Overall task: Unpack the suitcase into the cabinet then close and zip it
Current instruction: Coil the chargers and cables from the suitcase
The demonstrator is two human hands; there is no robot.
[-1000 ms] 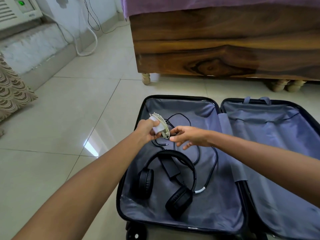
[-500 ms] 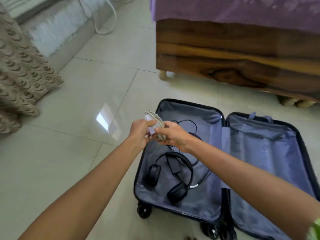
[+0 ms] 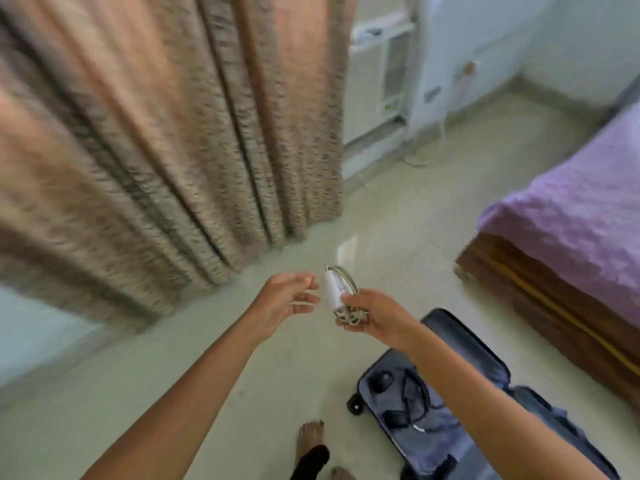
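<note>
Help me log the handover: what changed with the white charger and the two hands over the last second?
The white charger with its coiled cable passed from the left hand, which let go and now hangs open beside it, to the right hand, which grips it. It was lifted up out of the suitcase. The black headphones and dark cable stayed in the open suitcase.

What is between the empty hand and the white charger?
Nothing. In the head view, only bare floor shows behind the small gap between the open left hand and the white charger that the right hand holds.
</note>
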